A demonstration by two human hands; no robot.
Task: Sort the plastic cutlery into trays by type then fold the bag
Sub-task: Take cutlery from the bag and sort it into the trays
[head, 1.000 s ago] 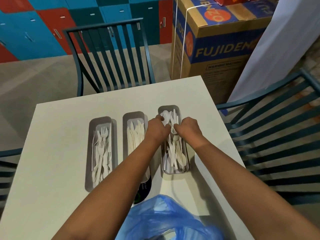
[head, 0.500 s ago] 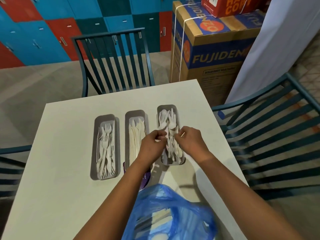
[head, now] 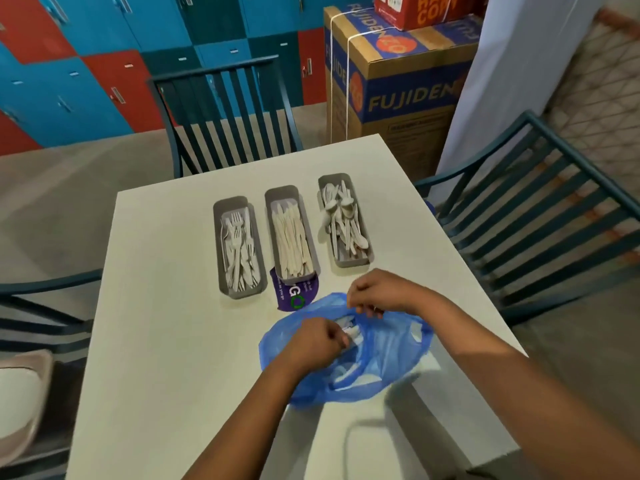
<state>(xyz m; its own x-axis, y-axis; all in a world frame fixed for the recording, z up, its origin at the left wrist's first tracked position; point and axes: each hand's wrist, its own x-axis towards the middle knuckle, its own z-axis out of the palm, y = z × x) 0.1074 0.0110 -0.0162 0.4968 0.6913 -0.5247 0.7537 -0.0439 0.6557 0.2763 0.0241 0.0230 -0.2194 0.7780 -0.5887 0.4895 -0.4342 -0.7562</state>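
Observation:
Three grey trays stand side by side on the white table (head: 166, 341). The left tray (head: 217, 244) holds forks (head: 239, 247), the middle tray (head: 282, 192) knives (head: 291, 237), and the right tray (head: 353, 263) spoons (head: 343, 216). Just in front of them lies a crumpled blue plastic bag (head: 384, 372) with white cutlery (head: 351, 330) showing in its mouth. My left hand (head: 313, 346) is at the bag's opening, fingers curled on that cutlery. My right hand (head: 379, 294) is above the bag's far rim, its fingertips pinching the plastic.
A purple packet (head: 294, 296) sticks out from under the middle tray's near end. Teal slatted chairs stand at the far side (head: 225, 112), the right (head: 536, 209) and the left (head: 34, 306). A strapped cardboard box (head: 398, 98) stands behind the table's far right corner.
Both hands have left the spoon tray and come back toward me to the blue bag. The head view has pulled back and shows more of the table.

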